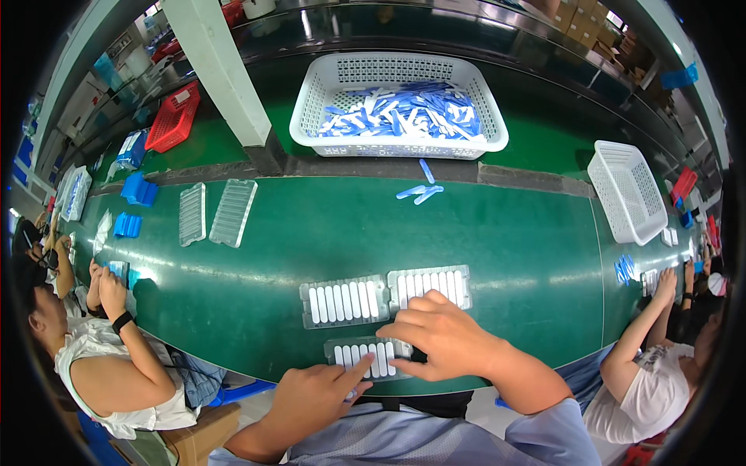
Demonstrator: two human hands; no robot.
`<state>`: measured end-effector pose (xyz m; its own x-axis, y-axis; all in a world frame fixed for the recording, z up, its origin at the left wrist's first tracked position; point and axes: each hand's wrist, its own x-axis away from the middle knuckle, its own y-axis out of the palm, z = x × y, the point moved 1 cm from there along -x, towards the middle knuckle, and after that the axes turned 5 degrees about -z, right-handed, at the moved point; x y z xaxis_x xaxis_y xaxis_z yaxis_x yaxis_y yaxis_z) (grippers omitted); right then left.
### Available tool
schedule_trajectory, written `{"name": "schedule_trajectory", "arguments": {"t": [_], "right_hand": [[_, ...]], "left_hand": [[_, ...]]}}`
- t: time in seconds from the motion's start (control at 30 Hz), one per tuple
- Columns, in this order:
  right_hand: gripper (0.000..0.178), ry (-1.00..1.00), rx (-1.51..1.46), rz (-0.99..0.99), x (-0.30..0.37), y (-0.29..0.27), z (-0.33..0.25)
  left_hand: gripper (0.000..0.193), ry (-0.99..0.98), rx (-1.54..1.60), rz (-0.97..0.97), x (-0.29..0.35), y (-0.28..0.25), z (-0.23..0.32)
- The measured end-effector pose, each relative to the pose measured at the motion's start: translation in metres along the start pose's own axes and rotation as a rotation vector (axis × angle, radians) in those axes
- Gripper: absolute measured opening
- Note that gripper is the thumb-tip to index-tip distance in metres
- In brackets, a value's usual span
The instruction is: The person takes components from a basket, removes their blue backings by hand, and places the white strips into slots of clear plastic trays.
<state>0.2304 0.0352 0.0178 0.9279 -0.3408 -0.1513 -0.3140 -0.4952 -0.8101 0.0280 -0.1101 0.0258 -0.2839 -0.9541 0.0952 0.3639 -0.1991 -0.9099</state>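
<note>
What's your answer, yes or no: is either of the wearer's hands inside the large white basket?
No, the left hand and right hand are at the nearest clear tray.

Left hand (311,390) has a finger on the white sticks (347,356) in the near tray (329,353), right hand (444,335) is over its right end. Two more loaded trays (381,295) just past that, plus a white basket (396,147) of blue-and-white bits (412,114) further back.
</note>
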Motion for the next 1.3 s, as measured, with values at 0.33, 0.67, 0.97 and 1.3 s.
{"name": "schedule_trajectory", "arguments": {"t": [0.33, 0.67, 0.97, 1.3], "right_hand": [[0.028, -0.129, -0.007, 0.019, -0.005, 0.001, -0.006], [0.027, -0.153, -0.04, -0.076, -0.005, 0.005, -0.01], [0.017, -0.049, -0.424, 0.207, -0.011, 0.016, -0.023], [0.007, 0.162, -0.865, 0.472, 0.006, -0.001, 0.003]], "left_hand": [[0.053, -0.023, 1.096, 0.107, 0.017, -0.013, -0.04], [0.049, -0.23, 2.235, -0.034, 0.017, 0.011, -0.036], [0.032, -0.182, 1.723, -0.3, 0.003, 0.016, -0.012], [0.014, -0.176, 1.906, 0.081, 0.013, 0.006, -0.03]]}}
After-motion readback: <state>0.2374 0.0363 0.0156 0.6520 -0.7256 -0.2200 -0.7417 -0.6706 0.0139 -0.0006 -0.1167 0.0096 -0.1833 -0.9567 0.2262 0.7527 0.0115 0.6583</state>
